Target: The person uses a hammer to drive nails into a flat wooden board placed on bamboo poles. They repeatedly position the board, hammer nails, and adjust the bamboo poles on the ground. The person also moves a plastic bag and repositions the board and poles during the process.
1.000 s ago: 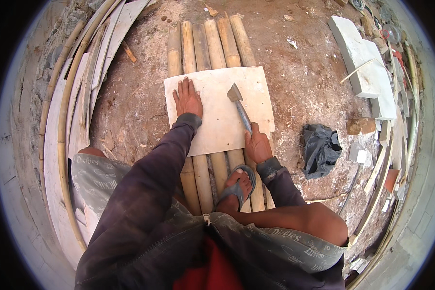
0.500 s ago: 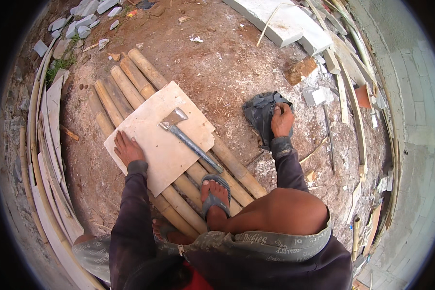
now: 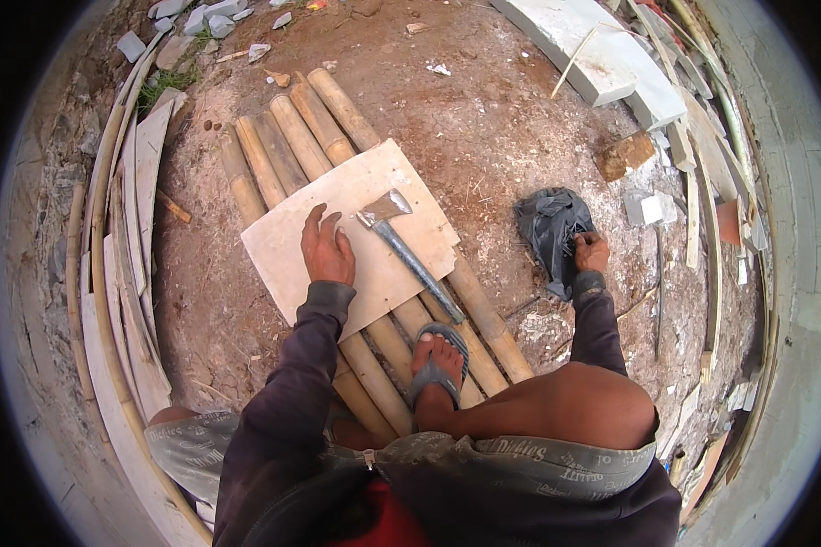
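Note:
A thin, pale square board point(image 3: 287, 260) lies across a row of bamboo poles point(image 3: 296, 137). On the board rests an axe point(image 3: 412, 263), its metal head toward the far side and its dark handle slanting toward my sandaled foot. My left hand point(image 3: 328, 251) is over the board just left of the axe, fingers apart and holding nothing. To the right, on the dirt, is a crumpled black plastic bag point(image 3: 549, 232). The fingers of my right hand point(image 3: 592, 252) are closed on the bag's right side; what lies inside it cannot be seen.
My foot in a grey flip-flop point(image 3: 440, 369) stands on the poles. Beyond the bag lie a brown block point(image 3: 625, 155) and large white blocks point(image 3: 593, 59). Wood strips point(image 3: 693, 210) line the right side; long boards and bamboo point(image 3: 137, 210) line the left.
My left hand has come off the board's left edge and moved right, nearer the axe. My right hand stays at the bag. The whole view has shifted, moving the scene rightward.

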`<state>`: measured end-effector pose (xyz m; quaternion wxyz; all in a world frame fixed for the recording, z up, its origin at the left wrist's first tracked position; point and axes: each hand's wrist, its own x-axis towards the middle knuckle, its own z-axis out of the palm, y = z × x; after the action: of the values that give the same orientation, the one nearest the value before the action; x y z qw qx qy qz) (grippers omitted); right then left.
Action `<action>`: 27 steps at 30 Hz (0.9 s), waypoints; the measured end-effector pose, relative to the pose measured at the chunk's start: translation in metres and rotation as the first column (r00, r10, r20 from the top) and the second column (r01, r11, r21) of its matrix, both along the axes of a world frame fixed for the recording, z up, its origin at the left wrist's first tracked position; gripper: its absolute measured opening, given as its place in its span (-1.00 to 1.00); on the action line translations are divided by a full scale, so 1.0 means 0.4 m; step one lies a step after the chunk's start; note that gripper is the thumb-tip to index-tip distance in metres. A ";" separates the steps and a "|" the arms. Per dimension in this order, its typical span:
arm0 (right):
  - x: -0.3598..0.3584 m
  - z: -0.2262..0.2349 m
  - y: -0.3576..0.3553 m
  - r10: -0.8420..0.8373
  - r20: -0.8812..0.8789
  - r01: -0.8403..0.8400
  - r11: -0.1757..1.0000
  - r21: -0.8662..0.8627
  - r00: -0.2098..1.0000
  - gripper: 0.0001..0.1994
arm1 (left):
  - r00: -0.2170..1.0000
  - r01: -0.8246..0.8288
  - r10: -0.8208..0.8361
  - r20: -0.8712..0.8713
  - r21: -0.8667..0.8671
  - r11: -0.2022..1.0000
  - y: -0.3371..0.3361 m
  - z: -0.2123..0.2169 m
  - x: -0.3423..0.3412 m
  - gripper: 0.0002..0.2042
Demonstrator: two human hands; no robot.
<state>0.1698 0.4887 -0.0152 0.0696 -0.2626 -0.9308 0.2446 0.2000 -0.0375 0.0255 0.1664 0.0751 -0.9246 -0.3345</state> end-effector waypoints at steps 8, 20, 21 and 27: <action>0.004 0.080 0.006 0.047 -0.268 -0.077 0.992 -0.103 0.962 -0.81 | 0.910 0.412 -0.406 -0.083 0.285 0.865 0.271 0.114 0.053 -0.74; 0.008 0.368 -0.568 0.492 -0.176 -0.484 0.619 -0.618 0.853 -0.82 | 0.903 0.289 -0.419 0.100 0.581 0.761 0.368 0.172 0.059 -0.77; 0.013 0.348 -0.597 0.479 -0.132 -0.428 0.587 -0.687 0.868 -0.79 | 0.910 0.257 -0.396 0.123 0.583 0.771 0.343 0.164 0.058 -0.79; 0.125 0.226 -0.705 0.750 -0.018 -0.717 0.625 -0.310 0.661 -0.53 | 0.985 -0.118 0.013 0.173 0.613 0.782 0.049 0.043 0.054 -0.86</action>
<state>0.2200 0.2067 0.0750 -0.1282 0.1190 -0.9125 0.3699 0.2216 -0.0180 0.0425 0.0696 0.1844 -0.7702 -0.6066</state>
